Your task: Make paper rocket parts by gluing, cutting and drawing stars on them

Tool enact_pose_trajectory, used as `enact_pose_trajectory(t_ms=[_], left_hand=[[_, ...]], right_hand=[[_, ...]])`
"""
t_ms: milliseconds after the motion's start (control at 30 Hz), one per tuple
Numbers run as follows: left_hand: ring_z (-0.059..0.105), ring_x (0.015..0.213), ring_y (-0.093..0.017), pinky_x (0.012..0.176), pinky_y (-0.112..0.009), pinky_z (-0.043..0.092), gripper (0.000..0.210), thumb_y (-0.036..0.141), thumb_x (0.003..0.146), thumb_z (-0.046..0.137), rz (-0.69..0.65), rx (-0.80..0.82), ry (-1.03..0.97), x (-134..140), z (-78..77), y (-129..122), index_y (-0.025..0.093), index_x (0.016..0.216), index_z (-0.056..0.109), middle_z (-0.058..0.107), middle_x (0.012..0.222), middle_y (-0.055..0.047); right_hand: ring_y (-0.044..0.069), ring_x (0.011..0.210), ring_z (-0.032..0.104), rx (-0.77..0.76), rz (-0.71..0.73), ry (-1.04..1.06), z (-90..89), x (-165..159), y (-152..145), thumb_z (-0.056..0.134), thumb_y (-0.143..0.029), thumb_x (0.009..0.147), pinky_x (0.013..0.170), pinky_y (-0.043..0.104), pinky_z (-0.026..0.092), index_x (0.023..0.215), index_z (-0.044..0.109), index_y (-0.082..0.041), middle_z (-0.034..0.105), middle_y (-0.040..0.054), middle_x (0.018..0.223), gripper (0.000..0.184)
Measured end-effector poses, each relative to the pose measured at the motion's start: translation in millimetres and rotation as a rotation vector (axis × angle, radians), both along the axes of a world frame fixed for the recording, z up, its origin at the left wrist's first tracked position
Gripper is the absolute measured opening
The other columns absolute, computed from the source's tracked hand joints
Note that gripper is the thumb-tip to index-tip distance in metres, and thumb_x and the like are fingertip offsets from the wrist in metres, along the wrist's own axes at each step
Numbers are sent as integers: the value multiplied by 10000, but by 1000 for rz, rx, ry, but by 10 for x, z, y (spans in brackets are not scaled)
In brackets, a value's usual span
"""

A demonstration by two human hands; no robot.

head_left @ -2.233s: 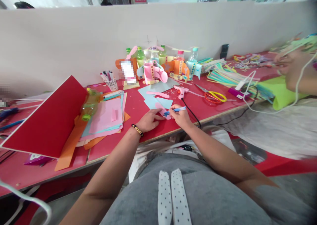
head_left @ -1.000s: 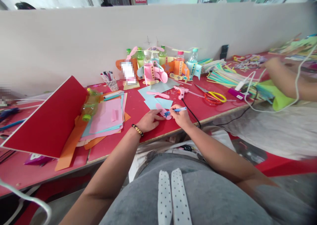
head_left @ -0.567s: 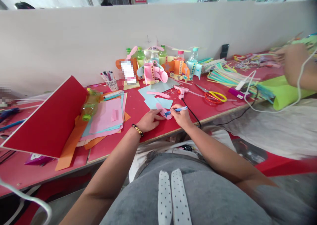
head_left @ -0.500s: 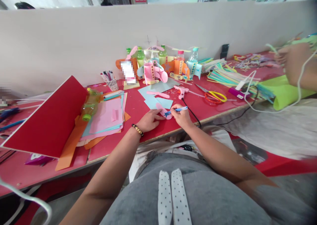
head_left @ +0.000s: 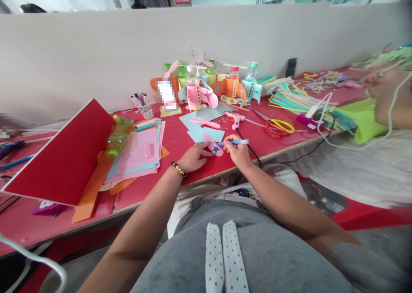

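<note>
The left hand (head_left: 193, 156) lies flat, fingers spread, pressing a pink paper cutout (head_left: 213, 146) onto the red tabletop (head_left: 180, 140) near its front edge. A blue star sits on the cutout. Just right of it, the right hand (head_left: 234, 149) grips a blue pen (head_left: 233, 142), its tip apparently off the paper. A pink glue gun (head_left: 235, 119) and scissors (head_left: 278, 125) lie farther back to the right.
</note>
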State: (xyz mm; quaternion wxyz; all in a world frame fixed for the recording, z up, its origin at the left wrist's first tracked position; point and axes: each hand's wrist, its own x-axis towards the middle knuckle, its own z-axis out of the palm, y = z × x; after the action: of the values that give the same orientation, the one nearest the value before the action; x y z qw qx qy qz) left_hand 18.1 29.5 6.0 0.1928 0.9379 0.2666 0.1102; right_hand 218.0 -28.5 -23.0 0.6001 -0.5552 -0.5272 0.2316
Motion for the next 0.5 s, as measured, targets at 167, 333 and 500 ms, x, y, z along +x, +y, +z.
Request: enact_pose_trajectory(t_ms=[167,333,500], left_hand=[[325,1417,-271,1182,-420,276,523,34,749,501,-11,-14,-14,-13,-7,5,260,1179,697,318,1555,-20],[324,1418,-274,1185,-417,274,523,38,749,500,-8,-14,-14,-16,-11,13,263,1178,698,315,1557,-10],[328,1417,-273,1192,-415,252,528,30,744,508,-11,-15,-20,-13,-13,12,255,1184,695,310,1559,-33]], right_hand=[[133,569,563,34,-9,26,18,-4,-5,553,-348,847,573,251,439,829,553,-207,617,-10,653,142],[127,525,533,34,-15,37,20,-2,-5,551,-306,833,537,246,415,776,540,-210,582,-27,594,112],[122,504,507,26,-20,32,17,0,-14,551,-274,812,522,244,398,744,533,-211,555,-37,565,95]])
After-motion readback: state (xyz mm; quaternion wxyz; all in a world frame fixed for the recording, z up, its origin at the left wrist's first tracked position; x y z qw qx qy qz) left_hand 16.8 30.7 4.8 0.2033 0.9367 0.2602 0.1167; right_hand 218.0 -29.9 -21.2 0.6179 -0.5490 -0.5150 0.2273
